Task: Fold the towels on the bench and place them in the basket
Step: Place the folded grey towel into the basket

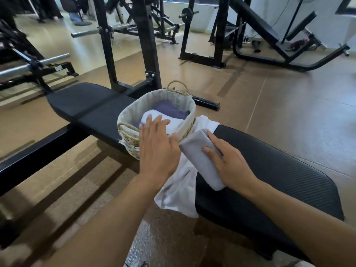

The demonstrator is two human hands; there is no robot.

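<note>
A woven basket (127,138) with a pale cloth lining stands on the black bench (279,166). Inside lie a folded white towel (174,123) and a purple towel (170,109). My left hand (157,149) hovers flat with straight fingers over the basket's near rim and the white towel. My right hand (229,162) holds a folded grey towel (200,157) just right of the basket, thumb and fingers around it. Under it an unfolded white towel (179,187) lies on the bench and hangs off its left edge.
A second bench pad (86,105) extends left behind the basket. Black rack uprights (146,41) stand right behind it, with barbells (32,64) and other gym machines (269,35) farther back. Brown floor surrounds the bench, and a person's legs (77,16) show at the far left.
</note>
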